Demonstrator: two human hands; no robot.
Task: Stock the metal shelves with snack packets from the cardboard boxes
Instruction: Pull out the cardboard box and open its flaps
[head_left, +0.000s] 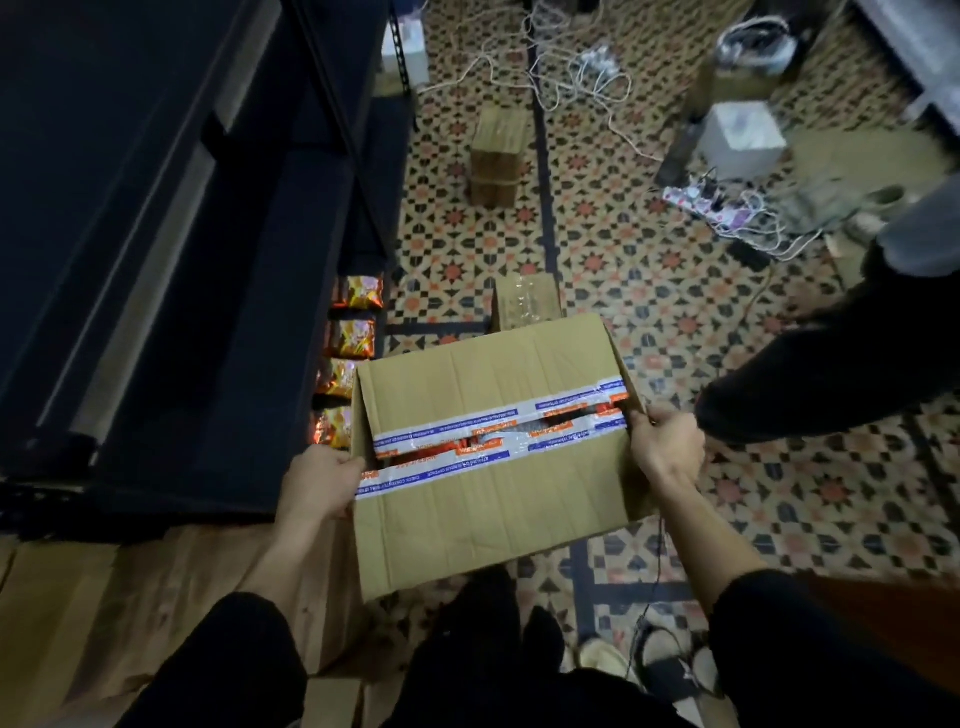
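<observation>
Creased cardboard box, glossy slit tape, hand either side

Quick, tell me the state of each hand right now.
Left hand: grips the left edge of the cardboard box.
Right hand: grips the right edge of the same box.

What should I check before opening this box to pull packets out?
1. Left hand grips the box by its left edge: ok.
2. Right hand grips its right edge: ok.
3. Tape slit, flaps slightly parted: ok.
4. Contents through the gap: cannot tell.
5. Free room on the shelves beside the stocked packets: cannot tell, too dark.
6. Clear surroundings: not ok, another person is close on the right.
</observation>
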